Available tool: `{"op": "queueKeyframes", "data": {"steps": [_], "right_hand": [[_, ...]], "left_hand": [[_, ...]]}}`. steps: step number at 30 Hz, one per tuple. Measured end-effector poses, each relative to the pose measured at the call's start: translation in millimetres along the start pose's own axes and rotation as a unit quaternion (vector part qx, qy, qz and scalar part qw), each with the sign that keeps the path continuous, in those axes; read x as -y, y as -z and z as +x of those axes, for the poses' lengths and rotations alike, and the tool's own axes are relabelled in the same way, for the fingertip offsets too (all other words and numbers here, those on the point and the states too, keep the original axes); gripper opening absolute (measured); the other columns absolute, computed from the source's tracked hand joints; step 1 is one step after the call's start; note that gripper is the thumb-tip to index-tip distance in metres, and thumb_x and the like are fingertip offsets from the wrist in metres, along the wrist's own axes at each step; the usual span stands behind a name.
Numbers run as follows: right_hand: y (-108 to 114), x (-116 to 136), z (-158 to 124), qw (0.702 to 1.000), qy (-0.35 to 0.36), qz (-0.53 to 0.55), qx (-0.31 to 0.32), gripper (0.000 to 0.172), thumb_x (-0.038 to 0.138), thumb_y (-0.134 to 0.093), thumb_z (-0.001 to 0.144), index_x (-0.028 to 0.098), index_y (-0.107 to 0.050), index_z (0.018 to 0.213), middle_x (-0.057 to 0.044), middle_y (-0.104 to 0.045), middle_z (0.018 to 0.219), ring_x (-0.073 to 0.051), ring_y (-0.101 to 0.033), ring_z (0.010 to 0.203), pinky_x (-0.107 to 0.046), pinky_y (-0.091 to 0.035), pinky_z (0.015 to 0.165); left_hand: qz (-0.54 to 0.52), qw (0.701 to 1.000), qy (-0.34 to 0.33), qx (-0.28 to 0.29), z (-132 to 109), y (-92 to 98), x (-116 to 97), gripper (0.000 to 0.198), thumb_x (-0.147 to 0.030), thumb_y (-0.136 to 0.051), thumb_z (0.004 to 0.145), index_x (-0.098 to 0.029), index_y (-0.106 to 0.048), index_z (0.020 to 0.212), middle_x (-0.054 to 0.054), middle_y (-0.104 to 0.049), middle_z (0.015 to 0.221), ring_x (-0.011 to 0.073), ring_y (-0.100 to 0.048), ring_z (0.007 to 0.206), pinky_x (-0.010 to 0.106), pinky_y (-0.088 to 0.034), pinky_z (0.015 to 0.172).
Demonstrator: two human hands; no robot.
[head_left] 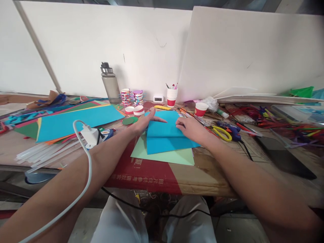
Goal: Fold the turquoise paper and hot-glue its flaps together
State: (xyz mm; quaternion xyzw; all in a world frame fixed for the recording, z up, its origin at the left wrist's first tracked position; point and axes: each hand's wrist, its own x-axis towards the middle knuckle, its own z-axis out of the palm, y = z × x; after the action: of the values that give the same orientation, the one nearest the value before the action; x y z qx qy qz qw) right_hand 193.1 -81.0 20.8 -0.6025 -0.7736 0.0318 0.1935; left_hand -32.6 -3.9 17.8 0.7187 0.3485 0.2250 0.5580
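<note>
A bright blue sheet of paper (164,145) lies in front of me with a crease across it. Its far part forms a raised or folded flap. Beneath it a pale green sheet (177,158) sticks out toward me. My left hand (149,122) rests at the left edge of the blue sheet, open, with its fingers stretched over the paper. Over the right part of the same sheet my right hand (191,128) is closed, its fingers curled and touching the surface; nothing shows in them.
Left lie stacked coloured sheets (78,119), glue sticks (50,152) and a white plug (91,135) with cable. Behind stand a bottle (110,86), a small clock (158,99) and paper cups (172,98). Right are yellow-handled scissors (222,134), a glue gun (234,131) and a black phone-like slab (286,157).
</note>
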Motion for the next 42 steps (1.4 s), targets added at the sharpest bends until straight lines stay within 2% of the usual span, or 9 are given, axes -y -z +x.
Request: {"op": "queueKeyframes", "data": {"steps": [3,7,14,21,26,29,33,38,42], "right_hand": [[-2.8,2.0,0.0,0.999,-0.005,-0.024,-0.034,0.017,0.027,-0.050,0.090,0.022,-0.065,0.096,-0.006,-0.069,0.092,-0.020,-0.059,0.085,-0.029,-0.039,0.075],[-5.8,-1.1,2.1,0.998,-0.003,-0.044,-0.042,0.020,0.029,-0.049,0.091,0.022,-0.066,0.099,-0.007,-0.070,0.100,-0.023,-0.060,0.094,-0.031,-0.040,0.082],[-0.2,-13.0,5.6,0.998,-0.037,0.043,-0.023,0.029,0.045,-0.056,0.087,0.021,-0.067,0.100,-0.005,-0.070,0.101,-0.020,-0.062,0.092,-0.029,-0.043,0.080],[21.3,-34.0,4.9,0.986,-0.054,0.106,0.118,0.051,0.047,-0.069,0.076,0.021,-0.062,0.119,-0.009,-0.065,0.120,-0.024,-0.062,0.101,-0.029,-0.047,0.081],[10.8,-36.9,9.0,0.980,-0.080,0.074,0.165,0.043,0.035,-0.077,0.070,0.021,-0.068,0.110,-0.007,-0.064,0.123,-0.027,-0.059,0.113,-0.030,-0.046,0.089],[5.6,-35.1,10.8,0.981,-0.086,0.077,0.157,0.044,0.033,-0.078,0.068,0.019,-0.068,0.110,-0.009,-0.064,0.123,-0.026,-0.059,0.112,-0.030,-0.047,0.088],[5.9,-34.4,10.7,0.982,-0.104,0.079,0.137,0.044,0.036,-0.077,0.070,0.020,-0.066,0.110,-0.008,-0.064,0.123,-0.025,-0.061,0.109,-0.030,-0.048,0.084],[4.3,-30.1,10.3,0.993,-0.094,0.045,0.057,0.037,0.036,-0.073,0.074,0.019,-0.066,0.106,-0.009,-0.068,0.114,-0.024,-0.063,0.101,-0.031,-0.048,0.081],[1.8,-32.2,11.0,0.991,-0.107,0.075,0.026,0.050,0.041,-0.070,0.077,0.019,-0.057,0.120,-0.010,-0.067,0.114,-0.023,-0.063,0.099,-0.032,-0.048,0.082]], "left_hand": [[0.007,1.000,-0.018,0.020,2.0,7.4,-0.5,0.083,-0.082,-0.037,0.075,-0.015,-0.069,0.113,0.012,-0.070,0.108,0.0291,-0.060,0.102,0.037,-0.046,0.087],[0.219,0.974,-0.057,-0.001,4.6,13.2,-3.5,0.060,-0.064,-0.070,0.064,-0.017,-0.072,0.102,0.005,-0.069,0.105,0.0255,-0.058,0.100,0.030,-0.043,0.086],[0.271,0.959,-0.073,0.040,9.4,18.9,2.7,0.039,-0.052,-0.069,0.069,-0.014,-0.066,0.077,-0.002,-0.056,0.066,0.0107,-0.045,0.060,0.023,-0.031,0.053],[0.313,0.946,-0.059,0.064,3.3,22.3,-4.5,0.035,-0.051,-0.067,0.070,-0.016,-0.063,0.072,-0.003,-0.052,0.064,0.0097,-0.040,0.057,0.024,-0.028,0.051],[0.343,0.936,-0.053,0.065,0.5,18.7,-10.0,0.044,-0.059,-0.063,0.071,-0.016,-0.067,0.081,0.000,-0.060,0.075,0.0124,-0.048,0.065,0.024,-0.031,0.056],[0.355,0.932,-0.053,0.046,1.2,15.2,-10.8,0.048,-0.062,-0.063,0.069,-0.016,-0.067,0.083,0.000,-0.060,0.077,0.0138,-0.049,0.069,0.024,-0.031,0.059],[0.383,0.920,-0.066,0.052,4.4,13.3,-7.1,0.044,-0.060,-0.063,0.068,-0.016,-0.055,0.063,-0.004,-0.043,0.058,0.0110,-0.036,0.057,0.026,-0.024,0.054],[0.380,0.921,-0.065,0.056,6.6,14.5,-4.0,0.042,-0.057,-0.064,0.066,-0.017,-0.052,0.062,-0.004,-0.039,0.059,0.0114,-0.035,0.059,0.025,-0.023,0.055],[0.376,0.923,-0.060,0.058,5.3,14.5,-6.1,0.041,-0.055,-0.064,0.067,-0.017,-0.049,0.061,-0.004,-0.039,0.059,0.0117,-0.035,0.060,0.025,-0.023,0.056]]}}
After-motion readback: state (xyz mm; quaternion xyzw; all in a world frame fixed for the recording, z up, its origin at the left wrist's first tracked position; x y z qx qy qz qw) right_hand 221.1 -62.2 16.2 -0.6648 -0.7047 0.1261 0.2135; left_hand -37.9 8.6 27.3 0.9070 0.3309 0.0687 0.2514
